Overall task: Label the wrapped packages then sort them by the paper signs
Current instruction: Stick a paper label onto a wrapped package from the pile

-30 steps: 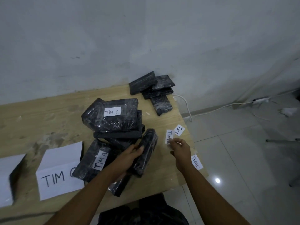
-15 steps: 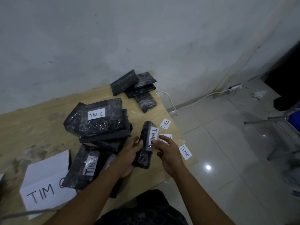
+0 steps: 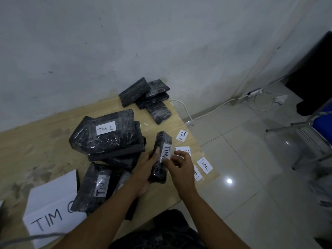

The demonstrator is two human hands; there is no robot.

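Note:
My left hand (image 3: 145,168) grips a narrow black wrapped package (image 3: 161,169) tilted up off the wooden table (image 3: 45,141). A white "TIM" label (image 3: 166,151) lies on its upper face. The curled fingers of my right hand (image 3: 181,164) touch that label's lower edge. Loose labels lie to the right: "TIM A" (image 3: 181,135), another (image 3: 183,150), "TIM C" (image 3: 205,165) and one partly hidden (image 3: 197,174). A pile topped by a package labelled "TIM C" (image 3: 107,132) sits left, and a package labelled "TIM A" (image 3: 97,186) leans below it. A folded "TIM C" paper sign (image 3: 52,211) stands at lower left.
Several unlabelled black packages (image 3: 147,97) are stacked at the table's far corner by the wall. The table edge runs close to the loose labels on the right. A white cable and power strip (image 3: 255,91) lie on the tiled floor; a blue chair (image 3: 319,126) stands at right.
My right hand picked a label off the table and laid it on the package held by my left hand; now its fingers work at the label's lower edge. The camera swung right.

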